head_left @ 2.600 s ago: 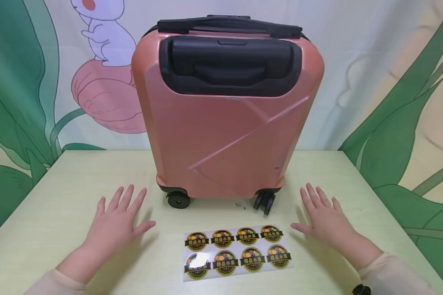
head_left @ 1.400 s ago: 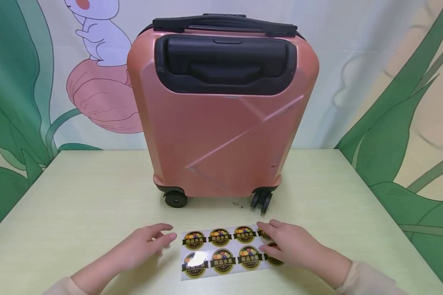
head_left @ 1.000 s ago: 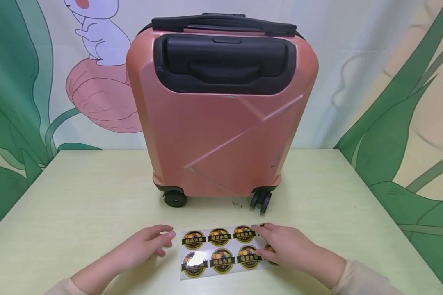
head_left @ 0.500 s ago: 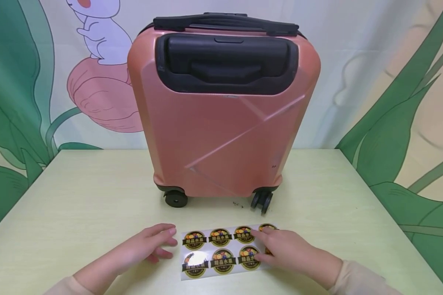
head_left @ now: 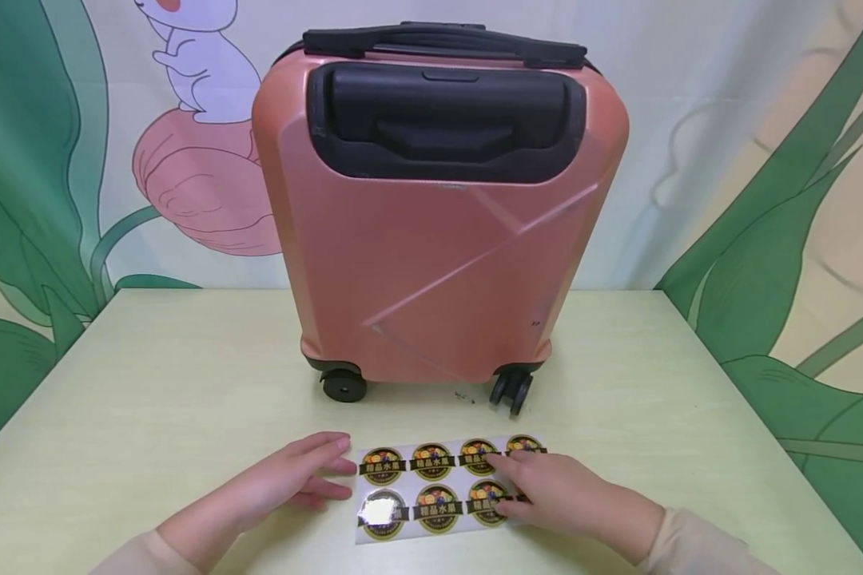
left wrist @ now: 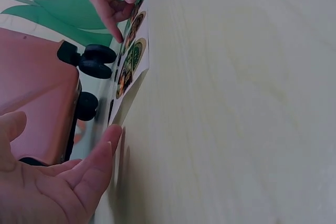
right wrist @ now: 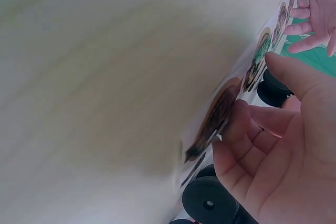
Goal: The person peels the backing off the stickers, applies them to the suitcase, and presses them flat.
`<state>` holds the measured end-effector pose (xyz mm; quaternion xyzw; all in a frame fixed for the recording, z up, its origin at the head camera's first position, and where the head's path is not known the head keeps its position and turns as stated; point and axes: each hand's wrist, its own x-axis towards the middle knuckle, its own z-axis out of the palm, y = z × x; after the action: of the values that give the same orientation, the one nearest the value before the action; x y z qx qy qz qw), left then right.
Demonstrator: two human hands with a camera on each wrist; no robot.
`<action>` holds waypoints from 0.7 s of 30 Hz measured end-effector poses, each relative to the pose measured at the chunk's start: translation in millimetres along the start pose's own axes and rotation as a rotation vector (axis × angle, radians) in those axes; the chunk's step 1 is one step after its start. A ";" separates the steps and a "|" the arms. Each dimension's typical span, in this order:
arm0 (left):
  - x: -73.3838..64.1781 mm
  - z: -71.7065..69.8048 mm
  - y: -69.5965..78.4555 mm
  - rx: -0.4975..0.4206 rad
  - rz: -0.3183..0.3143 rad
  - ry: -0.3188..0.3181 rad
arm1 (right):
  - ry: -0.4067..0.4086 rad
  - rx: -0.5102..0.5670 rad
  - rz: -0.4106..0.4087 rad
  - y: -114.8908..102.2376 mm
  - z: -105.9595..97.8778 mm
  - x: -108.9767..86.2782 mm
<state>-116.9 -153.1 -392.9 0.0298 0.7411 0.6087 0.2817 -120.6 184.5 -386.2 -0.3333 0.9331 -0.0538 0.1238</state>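
A clear-backed sheet of round fruit stickers lies flat on the table in front of the suitcase, in two rows. At its left edge my left hand holds its fingers loosely extended; in the left wrist view, a fingertip of the left hand meets the sheet's end. Over the sheet's right part rests my right hand, hiding some stickers. The right wrist view shows the right hand with thumb extended and other fingers loosely bent against the sheet. No sticker appears peeled off.
A pink hard-shell suitcase stands upright behind the sheet, its black wheels on the pale table. A cloth backdrop printed with leaves and a rabbit hangs behind the table.
Both hands came in from beside the suitcase to the sticker sheet. Over the last second the left hand edged right to the sheet's edge; the right hand shifted slightly, staying over the sheet's right part.
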 end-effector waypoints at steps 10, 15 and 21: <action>6.6 0.6 -1.4 -0.111 0.058 -0.022 | -0.014 0.002 0.004 -3.1 -1.6 -0.6; 8.5 2.6 -2.6 -0.184 0.079 -0.032 | -0.010 0.004 0.010 -3.6 -0.8 0.0; 11.5 7.9 -4.8 -0.227 0.079 -0.004 | 0.000 -0.004 0.008 -3.3 1.2 1.0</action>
<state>-121.5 -142.8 -402.6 0.0282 0.6650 0.6994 0.2603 -119.0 181.2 -387.0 -0.3300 0.9345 -0.0514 0.1231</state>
